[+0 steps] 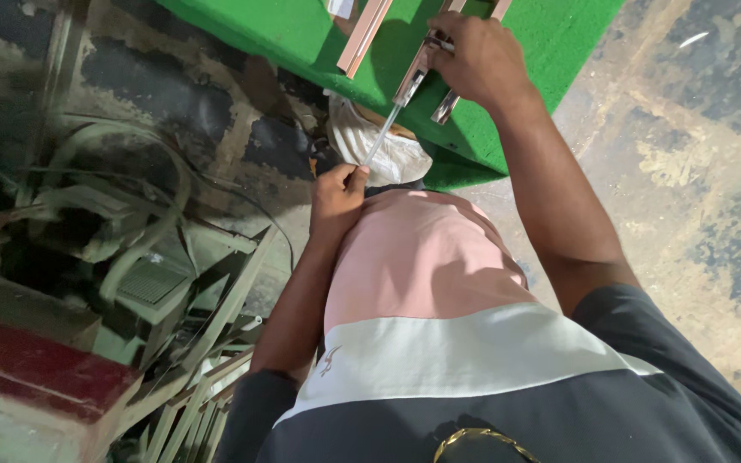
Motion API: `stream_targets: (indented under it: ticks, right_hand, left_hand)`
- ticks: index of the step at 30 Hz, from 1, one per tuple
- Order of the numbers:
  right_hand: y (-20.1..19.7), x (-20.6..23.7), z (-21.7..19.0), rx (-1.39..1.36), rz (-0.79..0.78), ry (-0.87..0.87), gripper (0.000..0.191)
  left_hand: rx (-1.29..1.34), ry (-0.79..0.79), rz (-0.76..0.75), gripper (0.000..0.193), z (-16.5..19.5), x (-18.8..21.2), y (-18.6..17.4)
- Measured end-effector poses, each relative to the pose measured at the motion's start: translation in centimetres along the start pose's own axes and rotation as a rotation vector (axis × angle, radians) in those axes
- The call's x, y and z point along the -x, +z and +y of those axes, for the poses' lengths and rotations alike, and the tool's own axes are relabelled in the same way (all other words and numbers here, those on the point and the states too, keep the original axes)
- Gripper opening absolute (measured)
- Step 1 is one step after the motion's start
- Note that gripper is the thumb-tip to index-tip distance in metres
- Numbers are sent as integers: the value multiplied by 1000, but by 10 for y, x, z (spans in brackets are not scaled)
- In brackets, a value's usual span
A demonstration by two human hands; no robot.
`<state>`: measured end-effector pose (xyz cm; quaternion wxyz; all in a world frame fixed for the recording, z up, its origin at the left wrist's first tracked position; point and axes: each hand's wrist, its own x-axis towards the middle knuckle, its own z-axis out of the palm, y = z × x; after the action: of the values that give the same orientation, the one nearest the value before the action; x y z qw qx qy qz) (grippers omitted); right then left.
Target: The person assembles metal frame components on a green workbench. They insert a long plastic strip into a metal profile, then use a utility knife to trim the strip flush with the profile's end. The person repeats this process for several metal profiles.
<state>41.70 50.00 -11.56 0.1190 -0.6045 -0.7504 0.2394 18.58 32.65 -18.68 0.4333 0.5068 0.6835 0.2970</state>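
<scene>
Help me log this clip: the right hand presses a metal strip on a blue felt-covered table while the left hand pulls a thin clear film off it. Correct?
Not quite. In the head view the felt-covered table is green, not blue. The rest holds: the right hand presses the metal strip while the left hand pulls the thin clear film.

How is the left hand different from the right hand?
The left hand sits low by the person's pink shirt, pinching the end of a thin clear strip; the right hand reaches up onto the green table. The left hand is a closed pinch; the right hand lies spread over the metal bars, pressing them down. Both are bare, and the strip runs between them.
</scene>
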Motion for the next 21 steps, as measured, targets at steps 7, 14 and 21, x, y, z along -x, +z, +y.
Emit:
stream_targets:
  ticks: [7,14,21]
  right_hand:
    - [1,-5,5,31,-15,3,38]
    - [8,1,14,38,4,9,34]
    - [11,5,22,46,44,-21,32]
  left_hand:
    - [35,-8,18,29,-10,0,4]
    - [58,-46,-34,29,-14,-3,6]
    - [79,-90,-87,28,-3,-6,9]
